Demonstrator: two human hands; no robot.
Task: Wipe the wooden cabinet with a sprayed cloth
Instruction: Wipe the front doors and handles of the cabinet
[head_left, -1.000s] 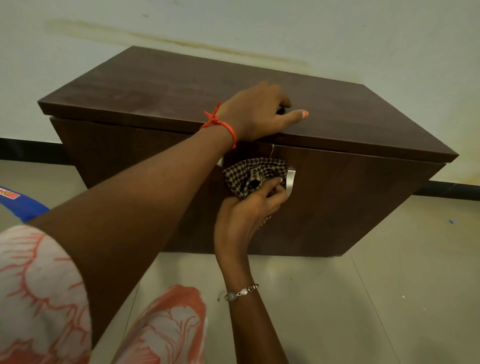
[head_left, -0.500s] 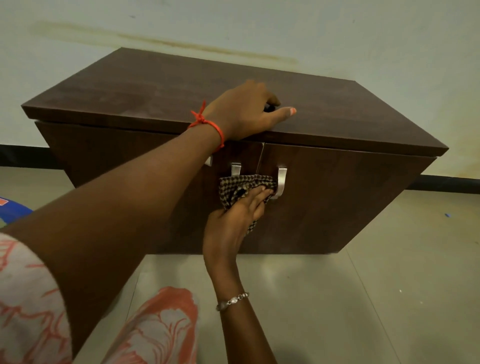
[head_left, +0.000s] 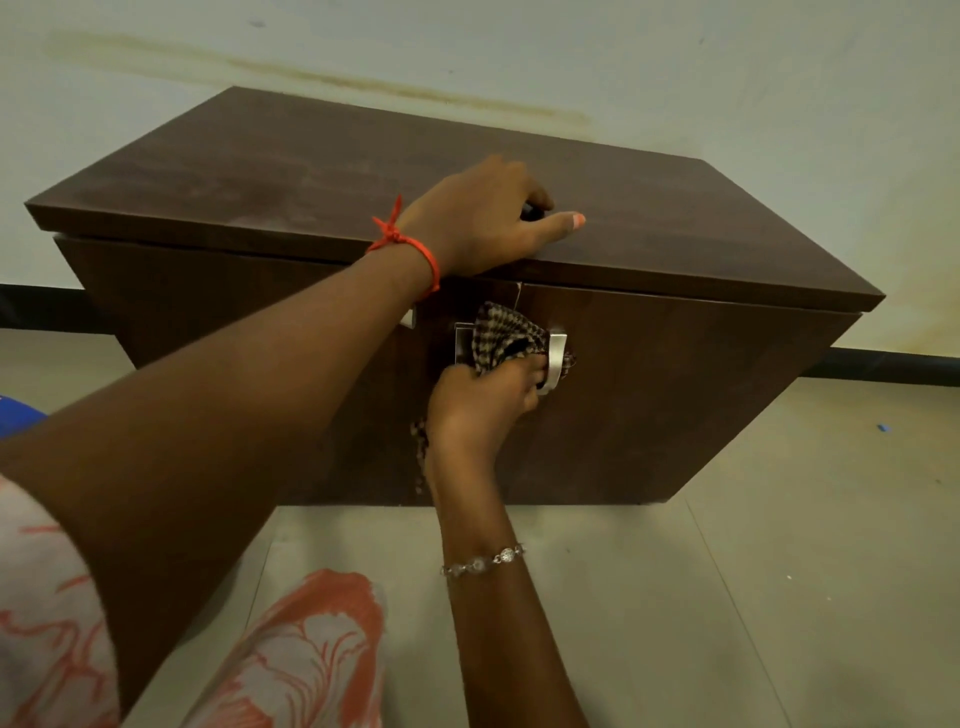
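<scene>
- The right hand (head_left: 483, 410) grips a bunched checked cloth (head_left: 506, 338). Its fingers are curled tightly round the fabric and press it against the front of the cabinet (head_left: 701, 395).
- The cloth bulges just above that grip. A loose end hangs below it, beside the wrist and against the cabinet front.
- The grip sits between two metal handles. One handle (head_left: 556, 358) touches the cloth just right of the fingers. The other handle (head_left: 462, 343) shows just left of the cloth, partly covered by it.
- Straight above the grip, the left hand (head_left: 483, 218) rests on the front edge of the cabinet top. Its thumb lies straight along the edge and its fingers are curled under.
- A small dark thing (head_left: 532, 212) peeks out between that thumb and the fingers. I cannot tell whether the hand holds it, or what it is.
- A red thread (head_left: 410, 247) is tied round the left wrist, up and left of the grip. A silver bracelet (head_left: 483, 561) circles the right wrist below the grip.
- The cabinet is dark brown wood and stands on a pale floor (head_left: 779, 571), its back near a light wall (head_left: 727, 78) with a yellowish stain (head_left: 311, 78).
- Below and left of the grip is clothing (head_left: 311, 649) in white and orange.
</scene>
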